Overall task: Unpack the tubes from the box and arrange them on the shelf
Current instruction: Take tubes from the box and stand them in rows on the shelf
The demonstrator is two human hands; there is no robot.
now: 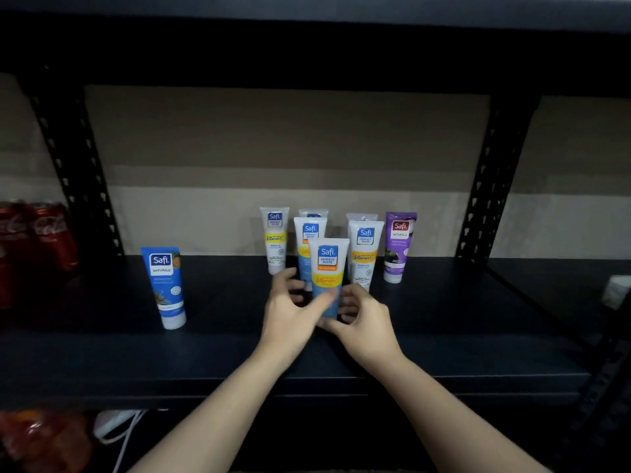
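Dark metal shelf (444, 353), beige wall behind. "Safi Perfect White Vitamin C" on upright white-yellow-blue plastic tube (328, 268), gripped by left hand (290, 315) and right hand (365, 322) fingers.

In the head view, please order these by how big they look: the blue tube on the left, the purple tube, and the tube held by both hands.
1. Blue tube
2. Held tube, about alike; hands hide its base, so unsure
3. Purple tube, though it stands farther back

Left hand and right hand hold one tube.
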